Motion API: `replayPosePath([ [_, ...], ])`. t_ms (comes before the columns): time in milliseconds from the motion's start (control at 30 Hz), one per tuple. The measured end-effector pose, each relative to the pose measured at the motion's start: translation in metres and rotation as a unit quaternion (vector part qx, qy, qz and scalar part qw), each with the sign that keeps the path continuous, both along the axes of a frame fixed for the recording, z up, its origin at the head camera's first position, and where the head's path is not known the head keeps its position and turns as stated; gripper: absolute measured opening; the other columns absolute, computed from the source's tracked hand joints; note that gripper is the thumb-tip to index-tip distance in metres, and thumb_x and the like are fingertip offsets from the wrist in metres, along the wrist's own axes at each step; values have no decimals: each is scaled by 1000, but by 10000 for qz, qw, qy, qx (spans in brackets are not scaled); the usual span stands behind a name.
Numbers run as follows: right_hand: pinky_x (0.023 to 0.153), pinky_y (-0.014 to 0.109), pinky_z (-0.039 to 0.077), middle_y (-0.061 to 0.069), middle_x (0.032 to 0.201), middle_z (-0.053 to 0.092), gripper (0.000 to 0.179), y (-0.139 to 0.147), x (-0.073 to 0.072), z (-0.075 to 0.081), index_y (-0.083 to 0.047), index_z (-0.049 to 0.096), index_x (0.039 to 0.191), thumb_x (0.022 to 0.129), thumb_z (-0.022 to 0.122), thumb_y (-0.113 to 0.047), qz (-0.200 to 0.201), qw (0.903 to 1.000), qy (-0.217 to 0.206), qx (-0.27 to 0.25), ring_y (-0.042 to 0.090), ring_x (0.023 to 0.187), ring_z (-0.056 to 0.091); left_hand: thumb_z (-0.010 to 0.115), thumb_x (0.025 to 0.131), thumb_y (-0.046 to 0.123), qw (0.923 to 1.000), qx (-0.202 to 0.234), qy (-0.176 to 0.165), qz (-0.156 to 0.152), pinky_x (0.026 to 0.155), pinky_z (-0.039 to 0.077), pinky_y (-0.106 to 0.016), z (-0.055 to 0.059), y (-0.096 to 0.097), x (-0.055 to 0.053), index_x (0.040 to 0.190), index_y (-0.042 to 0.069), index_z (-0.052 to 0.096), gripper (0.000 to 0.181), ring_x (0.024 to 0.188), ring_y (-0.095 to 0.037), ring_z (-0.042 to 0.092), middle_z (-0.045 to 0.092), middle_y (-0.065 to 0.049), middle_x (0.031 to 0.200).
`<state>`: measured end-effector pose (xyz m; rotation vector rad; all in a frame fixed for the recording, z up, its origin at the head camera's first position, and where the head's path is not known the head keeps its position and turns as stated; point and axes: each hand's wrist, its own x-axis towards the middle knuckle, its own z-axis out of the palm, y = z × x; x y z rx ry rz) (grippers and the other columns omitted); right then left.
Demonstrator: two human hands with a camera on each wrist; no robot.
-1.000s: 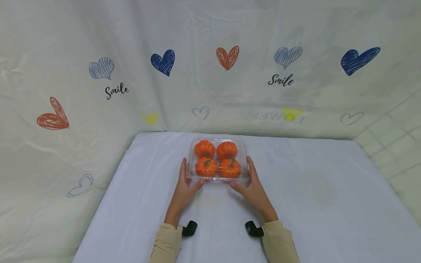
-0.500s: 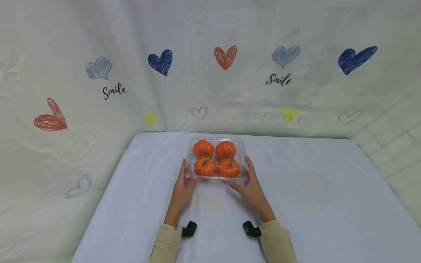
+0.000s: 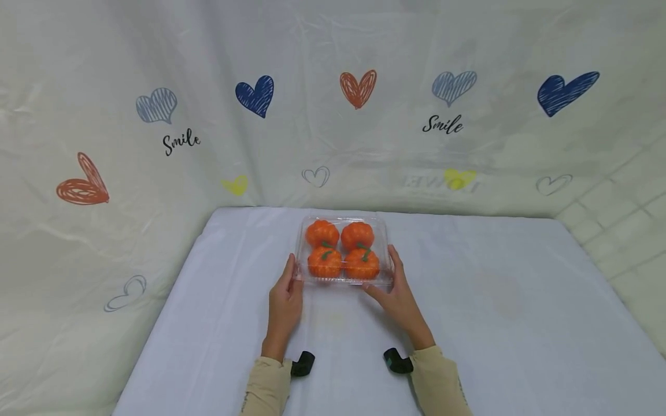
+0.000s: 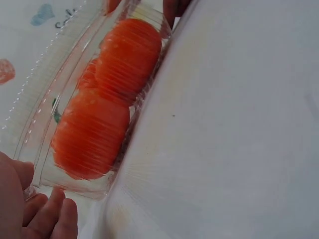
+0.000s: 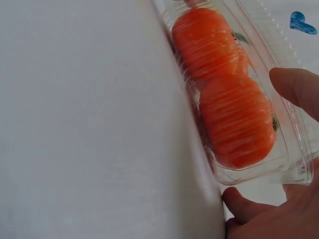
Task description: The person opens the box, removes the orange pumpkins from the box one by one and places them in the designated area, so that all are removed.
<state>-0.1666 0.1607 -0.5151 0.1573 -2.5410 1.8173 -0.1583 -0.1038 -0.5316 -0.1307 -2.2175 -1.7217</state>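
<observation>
A clear plastic clamshell box (image 3: 340, 282) sits near the table's far edge, in the middle of the head view. Inside are several small orange pumpkins (image 3: 325, 263) with green stems, in two rows. My left hand (image 3: 284, 306) holds the box at its near left corner. In the left wrist view the thumb lies at the rim and the fingertips (image 4: 59, 196) are under the corner. My right hand (image 3: 398, 294) holds the opposite near corner, thumb (image 5: 294, 87) along the front rim and other fingers at the side and below.
A white cloth covers the table (image 3: 494, 300). Behind it hangs a pale curtain (image 3: 333, 138) printed with hearts and the word Smile. A dark wrist camera (image 3: 303, 364) is worn at the left sleeve (image 3: 265, 384), another camera (image 3: 398, 361) at the right.
My left thumb has drawn away from the box's front edge toward its left corner, and that hand has turned a little. The right hand and box stay nearly the same.
</observation>
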Motion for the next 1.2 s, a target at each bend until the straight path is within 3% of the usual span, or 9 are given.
replayPosePath([
  [167, 122, 74, 16, 10, 179, 5, 101, 0, 0, -1, -20, 7, 174, 101, 76, -28, -42, 9998, 172, 53, 40, 163, 8, 54, 112, 5, 9999, 57, 81, 21, 115, 40, -31, 1, 2, -2, 164, -2, 38, 54, 151, -23, 43, 42, -14, 166],
  [433, 124, 70, 16, 17, 178, 3, 89, 0, -2, -6, -8, 6, 172, 106, 66, -8, 316, 9946, 979, -124, 41, 163, 4, 54, 112, 5, 9998, 153, 62, 69, 115, 40, -32, 2, 1, -4, 164, 0, 38, 55, 150, -20, 44, 44, -12, 165],
  [667, 126, 66, 11, 11, 179, -7, 81, 3, -1, -1, -13, -4, 173, 113, 51, -8, 500, 9979, 419, -26, 42, 162, 6, 55, 112, 5, 9998, 176, 37, 81, 115, 41, -33, 1, 2, -4, 164, 2, 39, 55, 149, -20, 45, 44, -10, 165],
  [833, 127, 64, 8, 8, 179, -10, 78, 6, 0, 5, -17, -8, 173, 113, 42, -8, 590, 9982, 77, 98, 35, 164, -4, 55, 112, 5, 9998, 179, 19, 67, 114, 41, -32, 1, 2, -4, 164, 1, 38, 55, 149, -21, 45, 45, -11, 165],
  [1067, 128, 60, 11, 3, 180, -5, 71, 12, 0, 7, -19, -3, 174, 115, 36, -10, 637, 9977, 10, 248, 32, 164, 1, 54, 113, 9, 9997, -53, -160, 189, 114, 44, -38, 1, 2, -2, 166, 3, 37, 56, 148, -24, 48, 45, -10, 166],
  [1200, 128, 60, 12, 3, 180, 0, 70, 17, 2, 7, -20, 3, 174, 116, 40, -11, 644, 9977, 41, 225, 32, 164, 5, 52, 112, 10, 9993, 20, -358, 98, 117, 42, -47, 2, 3, 0, 171, 10, 25, 64, 149, -29, 47, 36, -12, 171],
])
